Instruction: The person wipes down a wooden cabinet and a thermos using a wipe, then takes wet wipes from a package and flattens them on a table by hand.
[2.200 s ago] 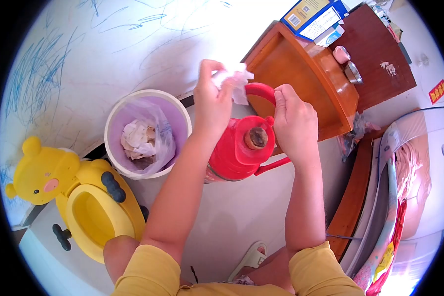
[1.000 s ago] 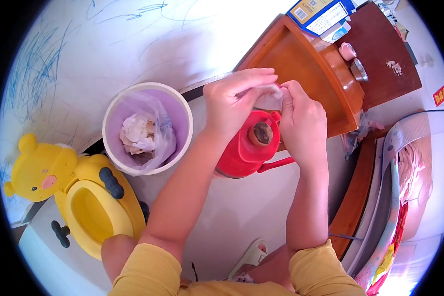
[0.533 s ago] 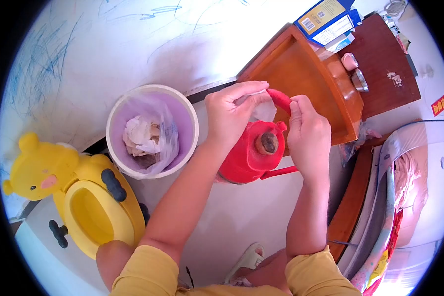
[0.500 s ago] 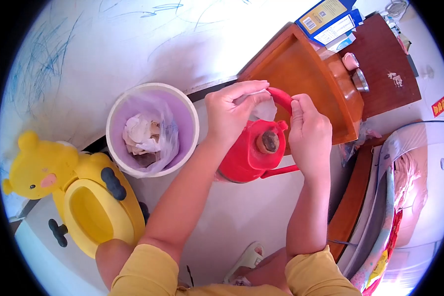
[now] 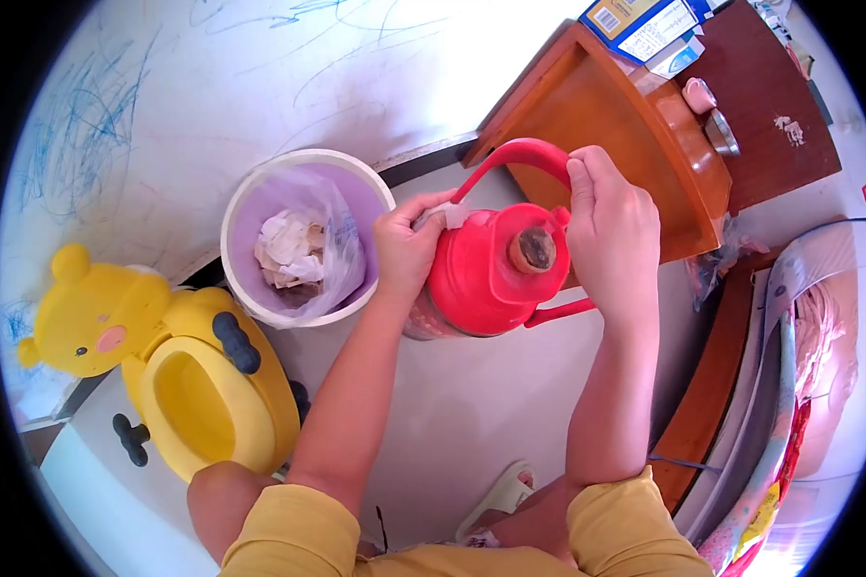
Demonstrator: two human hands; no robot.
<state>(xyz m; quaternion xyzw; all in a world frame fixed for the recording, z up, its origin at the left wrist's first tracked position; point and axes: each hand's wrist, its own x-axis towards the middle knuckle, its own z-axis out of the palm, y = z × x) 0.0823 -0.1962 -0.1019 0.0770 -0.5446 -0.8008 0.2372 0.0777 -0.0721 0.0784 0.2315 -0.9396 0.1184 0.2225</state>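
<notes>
A red thermos flask with a cork stopper in its mouth is in front of me, its carrying handle raised in an arch. My right hand is closed round the right part of this handle. With bent fingers, my left hand pinches a white tissue at the handle's left end, near the flask's shoulder. Part of the tissue is hidden by the fingers. A second red grip sticks out from the flask's side below my right hand.
Left of the flask stands a lilac bin holding crumpled paper in a clear bag. A yellow bear-shaped potty is farther left. Behind on the right is a wooden cabinet with boxes. A scribbled wall runs along the back.
My left hand and the tissue have slid down and left, from the top of the handle to its left end. The right hand stays on the handle. The view has shifted slightly.
</notes>
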